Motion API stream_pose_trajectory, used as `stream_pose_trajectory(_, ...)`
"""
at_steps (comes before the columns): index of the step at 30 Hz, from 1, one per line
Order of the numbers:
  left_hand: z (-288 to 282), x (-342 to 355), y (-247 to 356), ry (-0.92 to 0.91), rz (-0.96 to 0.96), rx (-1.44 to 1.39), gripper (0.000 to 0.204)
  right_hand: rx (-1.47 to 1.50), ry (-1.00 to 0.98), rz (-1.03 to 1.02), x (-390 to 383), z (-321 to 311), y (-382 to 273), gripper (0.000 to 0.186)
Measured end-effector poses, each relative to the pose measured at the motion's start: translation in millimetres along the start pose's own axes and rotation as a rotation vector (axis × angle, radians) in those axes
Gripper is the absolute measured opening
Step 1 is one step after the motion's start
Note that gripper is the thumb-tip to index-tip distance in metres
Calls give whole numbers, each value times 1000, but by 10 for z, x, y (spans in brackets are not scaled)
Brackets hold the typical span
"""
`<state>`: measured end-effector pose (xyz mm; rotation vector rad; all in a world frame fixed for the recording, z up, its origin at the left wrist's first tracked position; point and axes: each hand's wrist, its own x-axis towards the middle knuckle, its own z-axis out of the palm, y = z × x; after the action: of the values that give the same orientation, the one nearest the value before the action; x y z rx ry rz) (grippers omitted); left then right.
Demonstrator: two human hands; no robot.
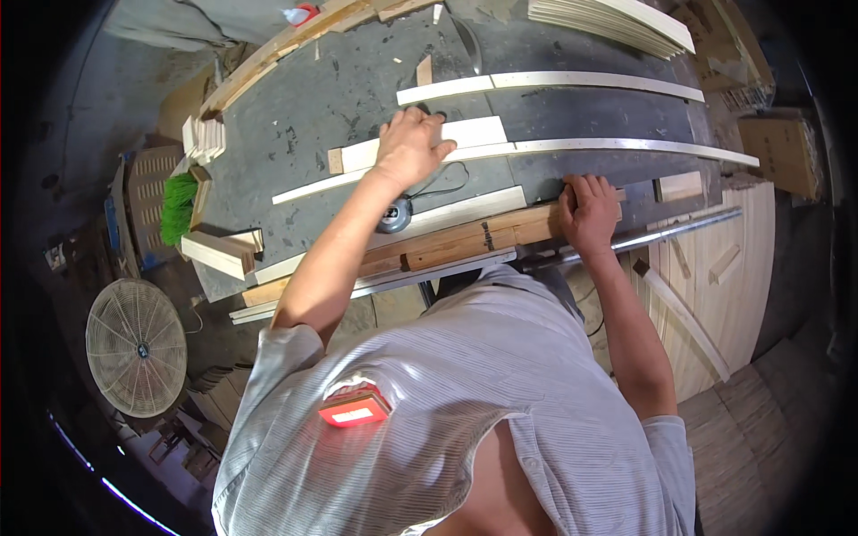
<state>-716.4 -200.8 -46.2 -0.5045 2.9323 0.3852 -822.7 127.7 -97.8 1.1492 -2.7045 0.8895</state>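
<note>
My left hand [414, 147] reaches over a short, wide white board [474, 132] on the dark worktable. Its fingers lie across the far edge and the thumb is on the near side, so the hand is closed on the board. A small wood block [336, 162] touches the board's left end, and a long pale strip [617, 144] runs along its near side. My right hand [590, 210] rests near the right end of a thick wooden bar [465, 243] at the table's front, fingers slightly bent and not gripping. A round tape measure [394, 216] sits beside my left forearm.
Another pale strip [590, 80] lies farther back, with a stack of thin slats [617, 25] beyond it. Short pieces [219, 253] and a green brush [179, 207] are at the left. A standing fan [137, 348] is left of me; boards [715, 277] lie at the right.
</note>
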Motion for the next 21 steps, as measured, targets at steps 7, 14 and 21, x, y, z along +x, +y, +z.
stream_pose_trajectory(7, -211, 322, -344, -330, -61, -583, 30, -12, -50, 37, 113, -87, -57, 19)
stream_pose_trajectory(14, -930, 237, -251, -296, -141, -966, 47, 185, -11, 65, 289, -177, 74, 27)
stream_pose_trajectory(21, -1038, -27, -527, -263, -68, -949, 82, -237, 279, -234, 2135, -766, 745, 62)
